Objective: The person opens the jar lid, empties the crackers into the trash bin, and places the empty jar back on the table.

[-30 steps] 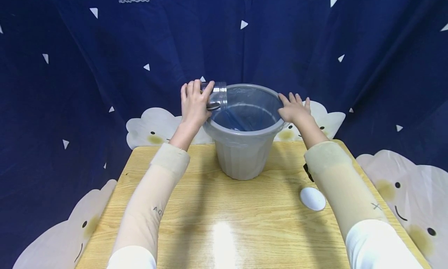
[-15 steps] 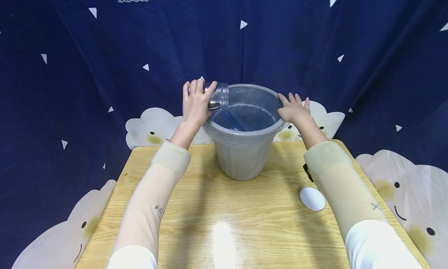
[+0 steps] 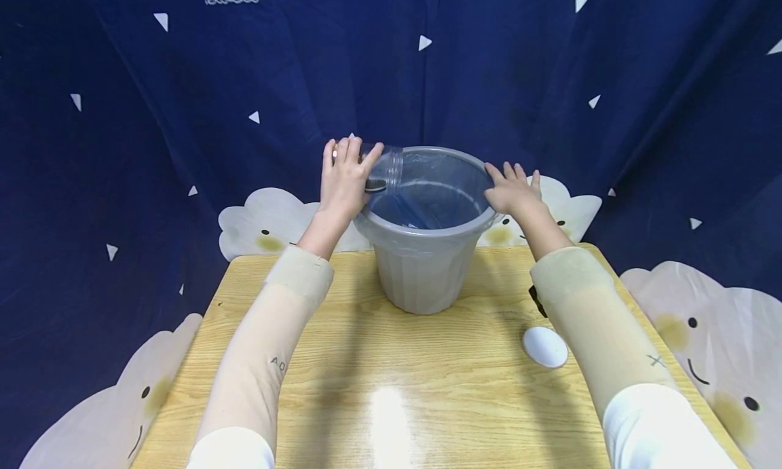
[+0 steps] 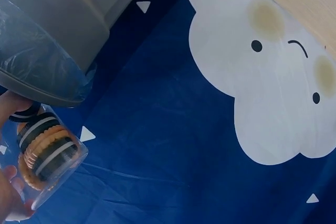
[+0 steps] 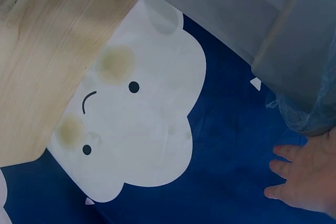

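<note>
I see a clear plastic jar of sandwich cookies (image 3: pixel 380 167) tipped on its side over the left rim of the grey plastic bucket lined with a clear bag (image 3: pixel 427 265). My left hand (image 3: pixel 343 177) grips the jar, fingers wrapped round it. My right hand (image 3: pixel 512 189) rests flat and relaxed on the bucket's right rim. A white round lid (image 3: pixel 545 347) lies on the wooden table (image 3: pixel 379 367), near right.
</note>
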`<state>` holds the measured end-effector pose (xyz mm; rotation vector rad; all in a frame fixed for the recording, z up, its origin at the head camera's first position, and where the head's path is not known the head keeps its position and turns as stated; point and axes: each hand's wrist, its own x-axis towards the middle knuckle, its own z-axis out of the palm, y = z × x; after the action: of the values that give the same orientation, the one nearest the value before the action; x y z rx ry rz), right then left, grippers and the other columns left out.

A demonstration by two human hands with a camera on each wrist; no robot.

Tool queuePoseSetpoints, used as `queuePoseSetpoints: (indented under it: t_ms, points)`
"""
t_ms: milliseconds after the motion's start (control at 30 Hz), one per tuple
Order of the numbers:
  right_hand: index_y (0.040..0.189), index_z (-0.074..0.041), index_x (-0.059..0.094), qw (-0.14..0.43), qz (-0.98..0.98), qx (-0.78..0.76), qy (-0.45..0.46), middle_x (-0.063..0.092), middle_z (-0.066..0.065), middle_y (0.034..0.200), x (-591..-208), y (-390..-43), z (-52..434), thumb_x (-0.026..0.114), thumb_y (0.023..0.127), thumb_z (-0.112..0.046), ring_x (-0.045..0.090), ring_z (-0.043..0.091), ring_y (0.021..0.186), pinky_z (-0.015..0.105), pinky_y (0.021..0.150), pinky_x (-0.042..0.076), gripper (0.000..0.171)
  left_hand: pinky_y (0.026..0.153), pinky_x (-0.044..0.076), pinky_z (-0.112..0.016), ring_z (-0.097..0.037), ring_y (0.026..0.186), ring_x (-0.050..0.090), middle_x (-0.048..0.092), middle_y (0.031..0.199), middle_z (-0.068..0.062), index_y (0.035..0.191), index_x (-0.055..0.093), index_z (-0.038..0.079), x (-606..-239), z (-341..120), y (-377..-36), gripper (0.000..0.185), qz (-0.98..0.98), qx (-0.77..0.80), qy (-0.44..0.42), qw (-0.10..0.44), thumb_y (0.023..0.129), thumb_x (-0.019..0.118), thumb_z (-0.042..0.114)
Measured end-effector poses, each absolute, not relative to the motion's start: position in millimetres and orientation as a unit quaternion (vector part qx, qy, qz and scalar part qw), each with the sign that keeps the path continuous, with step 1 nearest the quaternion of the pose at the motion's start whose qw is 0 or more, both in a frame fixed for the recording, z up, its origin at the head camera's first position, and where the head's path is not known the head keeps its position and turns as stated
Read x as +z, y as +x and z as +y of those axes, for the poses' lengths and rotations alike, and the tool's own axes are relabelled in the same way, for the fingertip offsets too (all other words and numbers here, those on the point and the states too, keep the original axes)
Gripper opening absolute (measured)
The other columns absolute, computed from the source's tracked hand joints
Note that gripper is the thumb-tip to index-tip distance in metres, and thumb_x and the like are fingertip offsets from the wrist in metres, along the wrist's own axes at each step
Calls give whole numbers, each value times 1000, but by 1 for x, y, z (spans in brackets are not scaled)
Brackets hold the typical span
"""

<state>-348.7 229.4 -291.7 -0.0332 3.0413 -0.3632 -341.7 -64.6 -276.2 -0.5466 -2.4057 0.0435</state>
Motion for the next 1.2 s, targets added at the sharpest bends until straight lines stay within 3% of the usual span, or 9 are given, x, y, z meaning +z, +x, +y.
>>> queuePoseSetpoints:
  t_ms: [600,967,1200]
  points:
    - [148,-12,5,37,992,-118,-15,-1,25,149,-295,-350,231,28,91,-23,-9,40,136,59,103,-15,62,108,18,-45,-30,120,36,43,123,-13,133,45,22,-278,-62,-342,73,-904,76,-242,344,68,77,15]
    - [148,-12,6,37,992,-116,-13,-1,25,149,-293,-349,230,28,90,-21,-8,40,136,59,103,-14,63,107,21,-45,-30,117,39,47,120,-12,130,50,22,-279,-61,-344,42,-883,97,-261,377,89,54,14]
    - [148,-12,6,40,992,-116,-15,0,25,149,-292,-349,230,28,90,-21,-7,41,136,60,103,-13,63,108,19,-44,-30,118,39,47,122,-12,129,51,23,-278,-61,-345,39,-879,109,-271,378,93,44,9]
